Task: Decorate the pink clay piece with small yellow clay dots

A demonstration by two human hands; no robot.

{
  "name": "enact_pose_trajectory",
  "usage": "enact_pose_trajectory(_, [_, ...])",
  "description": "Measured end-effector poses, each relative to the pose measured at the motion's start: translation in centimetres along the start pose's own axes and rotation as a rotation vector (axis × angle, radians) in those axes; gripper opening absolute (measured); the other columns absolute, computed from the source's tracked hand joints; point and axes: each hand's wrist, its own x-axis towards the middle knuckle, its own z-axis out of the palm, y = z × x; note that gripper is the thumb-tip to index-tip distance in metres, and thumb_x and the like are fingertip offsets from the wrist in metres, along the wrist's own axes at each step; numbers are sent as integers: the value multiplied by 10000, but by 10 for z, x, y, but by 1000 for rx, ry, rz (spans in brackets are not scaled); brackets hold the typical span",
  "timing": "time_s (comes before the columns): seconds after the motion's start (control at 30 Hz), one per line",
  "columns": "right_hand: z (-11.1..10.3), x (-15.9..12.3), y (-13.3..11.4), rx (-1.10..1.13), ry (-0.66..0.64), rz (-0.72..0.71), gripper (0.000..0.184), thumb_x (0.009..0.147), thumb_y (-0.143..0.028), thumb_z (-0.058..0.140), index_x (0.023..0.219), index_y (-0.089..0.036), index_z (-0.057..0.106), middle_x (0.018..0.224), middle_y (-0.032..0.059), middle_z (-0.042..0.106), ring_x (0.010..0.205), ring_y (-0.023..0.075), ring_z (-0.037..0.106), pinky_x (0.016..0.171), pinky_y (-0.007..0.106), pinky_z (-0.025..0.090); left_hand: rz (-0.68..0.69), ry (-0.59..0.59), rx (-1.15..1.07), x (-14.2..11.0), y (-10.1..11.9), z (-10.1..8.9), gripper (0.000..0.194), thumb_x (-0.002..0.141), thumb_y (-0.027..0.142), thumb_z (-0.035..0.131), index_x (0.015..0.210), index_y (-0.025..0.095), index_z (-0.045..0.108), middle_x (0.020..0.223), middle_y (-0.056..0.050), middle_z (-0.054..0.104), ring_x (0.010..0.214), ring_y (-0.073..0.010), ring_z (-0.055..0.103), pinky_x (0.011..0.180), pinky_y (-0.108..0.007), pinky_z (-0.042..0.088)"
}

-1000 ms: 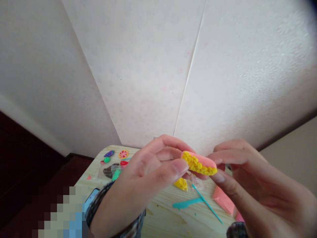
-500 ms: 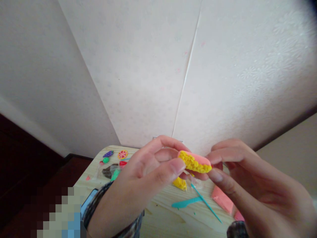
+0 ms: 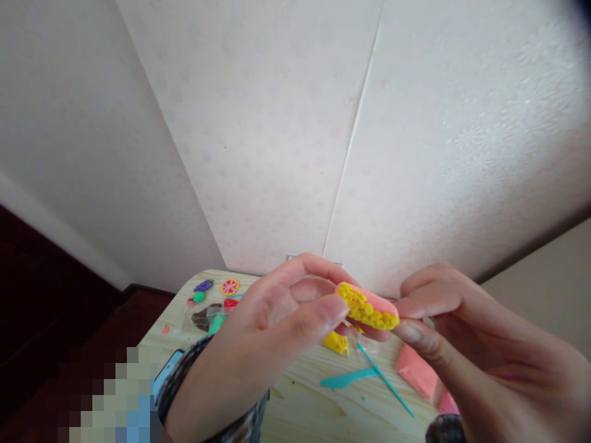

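A pink clay piece (image 3: 373, 297), oblong and covered along its near side with small yellow clay balls (image 3: 364, 309), is held up above the table. My left hand (image 3: 281, 320) grips its left end, thumb on the near side and fingers behind and below. At the right end, the thumb and index finger of my right hand (image 3: 466, 332) pinch the tip. Below the hands lie a turquoise plastic knife (image 3: 344, 378) and a thin turquoise stick (image 3: 388, 383) crossing its end. A yellow clay pack (image 3: 338, 342) is partly covered by my left hand.
Pink clay packs (image 3: 418, 372) lie beneath my right hand. At the table's (image 3: 305, 412) far left are a purple grape-like cluster (image 3: 203, 285), a round citrus-like slice (image 3: 229, 287), a green ball (image 3: 199, 297) and bagged dark clay (image 3: 207, 317). A phone (image 3: 167, 373) sits by my left sleeve. A wall rises behind.
My right fingers have closed more tightly around the piece's right end. The piece has shifted only slightly, and my left hand keeps the same grip.
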Motion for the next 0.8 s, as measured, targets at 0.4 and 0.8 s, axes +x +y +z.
enact_pose_trajectory(0.4, [1,3,-3,-49,9,-35,140,819,-336,685,689,-287,663,668,-34,603,597,127,582,499,237,415,5,28,43,0,1,1,198,837,365,679,898,181,640,757,-5,713,708,-135,659,730,-257,513])
enact_pose_trajectory(0.8, [0,2,-1,-111,108,-55,93,855,-313,643,775,-266,648,735,-14,579,660,134,538,548,236,421,35,21,26,0,-3,-4,166,844,334,678,911,184,651,775,-7,727,716,-114,667,710,-211,512])
